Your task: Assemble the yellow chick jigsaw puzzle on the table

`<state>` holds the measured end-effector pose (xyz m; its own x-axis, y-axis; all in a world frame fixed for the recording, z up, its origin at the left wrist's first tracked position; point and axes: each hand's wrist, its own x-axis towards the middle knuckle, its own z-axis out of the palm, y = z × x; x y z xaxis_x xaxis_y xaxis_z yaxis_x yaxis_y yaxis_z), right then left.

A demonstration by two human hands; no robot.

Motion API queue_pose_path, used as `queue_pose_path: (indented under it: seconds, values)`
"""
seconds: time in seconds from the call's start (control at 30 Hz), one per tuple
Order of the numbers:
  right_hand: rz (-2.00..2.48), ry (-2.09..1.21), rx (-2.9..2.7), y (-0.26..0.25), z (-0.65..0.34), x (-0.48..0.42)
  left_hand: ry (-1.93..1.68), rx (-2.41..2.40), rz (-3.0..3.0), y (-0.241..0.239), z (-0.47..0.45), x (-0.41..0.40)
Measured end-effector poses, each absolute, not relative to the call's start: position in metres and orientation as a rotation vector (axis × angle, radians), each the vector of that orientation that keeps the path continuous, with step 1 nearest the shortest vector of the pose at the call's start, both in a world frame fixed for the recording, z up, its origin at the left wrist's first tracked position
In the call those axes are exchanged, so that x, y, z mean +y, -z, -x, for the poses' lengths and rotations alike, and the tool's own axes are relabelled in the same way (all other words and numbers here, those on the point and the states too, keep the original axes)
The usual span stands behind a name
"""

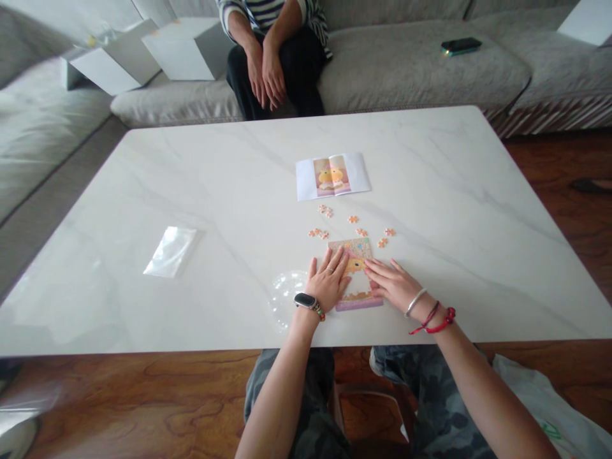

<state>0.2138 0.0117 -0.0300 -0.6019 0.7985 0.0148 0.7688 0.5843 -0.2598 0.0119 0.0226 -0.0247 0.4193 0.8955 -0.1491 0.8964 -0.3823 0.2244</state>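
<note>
A small, partly filled jigsaw puzzle (359, 306) lies flat near the front edge of the table, with a pale gap in its middle. My left hand (327, 280) rests flat across its left side, fingers stretched out. From the right, my right hand (394, 284) lies over the opposite side, its fingers extended and touching the puzzle. Several loose puzzle pieces (352, 219) are scattered just beyond it. Farther back lies a creased reference picture (332, 176) with two yellow figures. Both hands cover parts of the puzzle's sides.
A clear plastic bag (172, 252) lies on the white marbled table (229, 191) to the left. Beside my left wrist is a clear round plastic item (284, 299). Across the table a person (275, 57) sits on the grey sofa (392, 70), where a phone (461, 46) lies.
</note>
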Motion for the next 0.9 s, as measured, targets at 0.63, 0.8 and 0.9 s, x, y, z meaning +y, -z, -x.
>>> queue_pose_path:
  seconds: [0.63, 0.8, 0.9]
  values:
    - [1.301, -0.356, -2.521, 0.023, -0.2152, 0.0054, -0.029, 1.587, -2.431, 0.0228, -0.0158, 0.0187]
    - [1.32, -0.325, -2.543, 0.0206, -0.2153, 0.0056, -0.035, 1.592, -2.433, 0.0239, -0.0159, 0.0187]
    - [1.268, -0.307, -2.529, 0.0228, -0.2188, 0.0057, -0.036, 1.591, -2.433, 0.0239, -0.0157, 0.0189]
